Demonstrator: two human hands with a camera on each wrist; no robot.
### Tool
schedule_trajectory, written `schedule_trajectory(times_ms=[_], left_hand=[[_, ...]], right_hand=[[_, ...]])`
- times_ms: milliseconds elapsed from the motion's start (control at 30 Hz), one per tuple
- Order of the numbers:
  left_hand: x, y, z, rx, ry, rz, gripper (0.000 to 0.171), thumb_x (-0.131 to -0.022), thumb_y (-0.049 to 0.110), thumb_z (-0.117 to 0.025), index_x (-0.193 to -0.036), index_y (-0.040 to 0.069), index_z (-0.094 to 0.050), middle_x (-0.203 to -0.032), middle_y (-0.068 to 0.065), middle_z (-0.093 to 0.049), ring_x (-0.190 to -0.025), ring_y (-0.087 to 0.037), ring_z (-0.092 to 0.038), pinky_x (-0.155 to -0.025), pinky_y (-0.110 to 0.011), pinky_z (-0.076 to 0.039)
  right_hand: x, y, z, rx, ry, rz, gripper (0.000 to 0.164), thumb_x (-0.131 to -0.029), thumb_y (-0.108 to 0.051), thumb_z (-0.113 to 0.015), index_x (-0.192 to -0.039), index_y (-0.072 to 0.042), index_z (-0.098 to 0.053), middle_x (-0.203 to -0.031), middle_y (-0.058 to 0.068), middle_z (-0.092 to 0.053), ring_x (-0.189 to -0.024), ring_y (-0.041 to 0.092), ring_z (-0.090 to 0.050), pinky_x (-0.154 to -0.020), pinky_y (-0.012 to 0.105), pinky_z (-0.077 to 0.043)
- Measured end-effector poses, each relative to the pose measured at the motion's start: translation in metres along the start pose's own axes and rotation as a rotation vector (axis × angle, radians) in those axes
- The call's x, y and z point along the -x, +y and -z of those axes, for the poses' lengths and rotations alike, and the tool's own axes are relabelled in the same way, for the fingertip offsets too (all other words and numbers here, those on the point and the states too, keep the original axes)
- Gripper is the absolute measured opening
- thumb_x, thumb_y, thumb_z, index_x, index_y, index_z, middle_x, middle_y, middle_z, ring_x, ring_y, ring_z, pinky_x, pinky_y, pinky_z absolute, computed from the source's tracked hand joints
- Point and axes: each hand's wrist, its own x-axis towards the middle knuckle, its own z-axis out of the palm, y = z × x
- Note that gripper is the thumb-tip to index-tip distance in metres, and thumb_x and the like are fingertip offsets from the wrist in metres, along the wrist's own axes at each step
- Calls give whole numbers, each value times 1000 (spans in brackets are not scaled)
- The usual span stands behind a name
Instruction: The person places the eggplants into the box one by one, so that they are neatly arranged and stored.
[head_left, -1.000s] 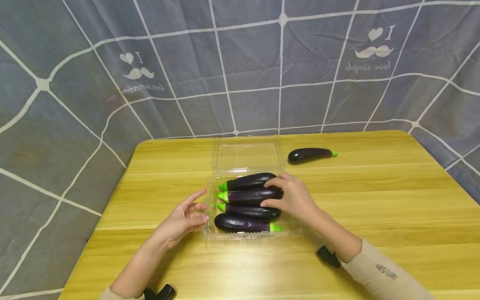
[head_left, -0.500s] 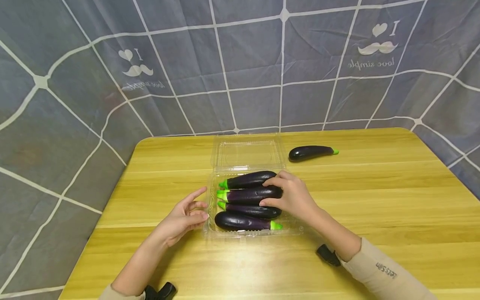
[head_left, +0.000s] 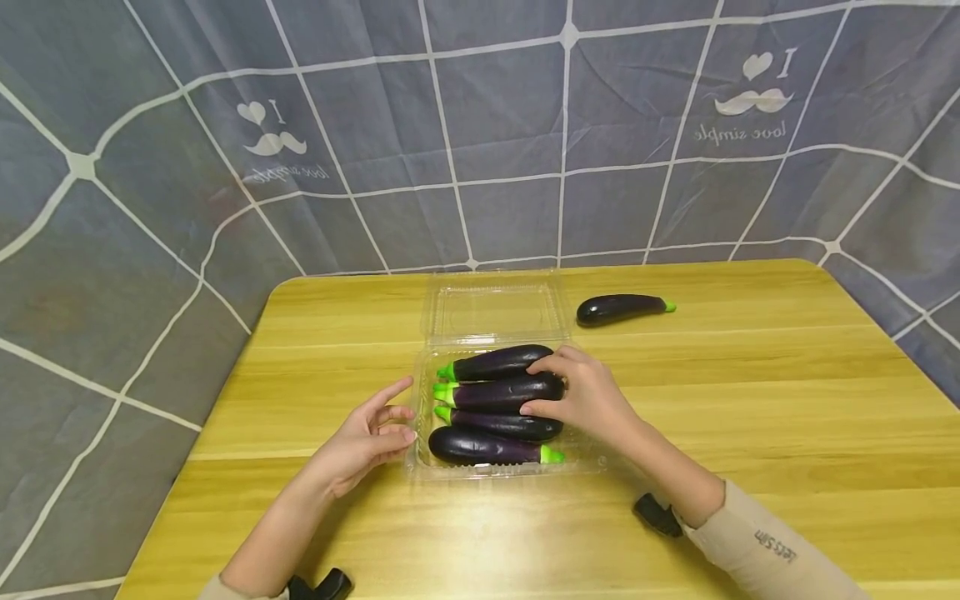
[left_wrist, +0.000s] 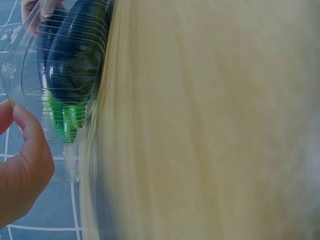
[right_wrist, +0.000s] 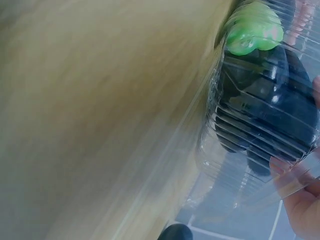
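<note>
On the table stands a clear plastic clamshell container [head_left: 581, 463], its lid [head_left: 498, 310] folded back. Several eggplants lie side by side in it, most with green stems to the left; the front eggplant [head_left: 480, 447] points its stem right. My right hand [head_left: 592, 398] grips the fat end of the second eggplant [head_left: 491, 392] from the back, thumb in front and fingers behind. At the container's left side is my left hand [head_left: 367, 440]; in the left wrist view its thumb [left_wrist: 32, 132] and a finger pinch the rim.
Behind and right of the container, another eggplant [head_left: 621, 309] lies loose on the wooden table [head_left: 750, 400]. A grey curtain [head_left: 510, 150] with white lines encloses the back and sides. Black straps [head_left: 657, 513] are at both wrists.
The head view has shifted very slightly. Both hands and the eggplants keep the same places.
</note>
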Motion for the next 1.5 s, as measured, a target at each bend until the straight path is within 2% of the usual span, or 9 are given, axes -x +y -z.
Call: schedule_trajectory(times_ms=[100,200,333,533,933,1267,1500], left_hand=[[0,-1,0,2,-1,-1,79,-86,-3,-59,-150,10,-15,-112,-11,-42,-83,-10,-52,-75,-25,-48],[1,-1,0,2,1,3,79,-86,-3,-59,-150,10,-14,-112,-10,-42,-83,-10,-52,-75,-25,-48],[1,-1,0,1,2,4,79,-86,-4,-58,-150,10,-14,-112,-10,-42,-82,-10,-52,-75,-25,-48],[1,-1,1,-7,-3,-3,78,-86,-3,-59,-149,10,-15,-111,-9,-44,-81,-9,-52,-73,-25,-47],[1,1,-1,-11,2,-2,78,-86,-3,-59,-149,9,-14,-109,-8,-44,-80,-9,-52,-73,-25,-47],[4,1,-1,-2,-2,0,79,-86,-2,-59,-150,9,-14,-108,-7,-44,-82,-9,-54,-73,-24,-49],[1,1,-2,-21,0,0,78,-86,-1,-60,-150,11,-15,-111,-10,-42,-83,-11,-52,-75,-25,-48]], right_hand=[[0,2,1,-51,-29,-38,44,-64,-30,-85,-100,-10,-70,-88,1,-57,-56,6,-46,-55,22,-44],[0,6,3,-117,-64,-83,43,-65,-29,-85,-101,-9,-70,-89,1,-59,-67,10,-51,-59,24,-48],[-2,11,8,-217,-94,-138,43,-67,-25,-84,-103,-7,-69,-91,2,-61,-81,16,-52,-65,29,-52],[-1,17,17,-337,-120,-193,42,-69,-21,-83,-104,-5,-68,-99,6,-64,-86,20,-53,-70,30,-52],[-1,30,37,-522,-190,-239,46,-72,-12,-80,-113,1,-63,-110,18,-60,-98,37,-52,-77,28,-52],[-2,50,60,-549,-215,-190,46,-77,-6,-75,-118,5,-57,-115,23,-55,-101,34,-52,-80,26,-51],[-2,65,78,-483,-192,-187,41,-80,-9,-73,-118,-1,-58,-111,6,-58,-98,16,-56,-81,25,-50]])
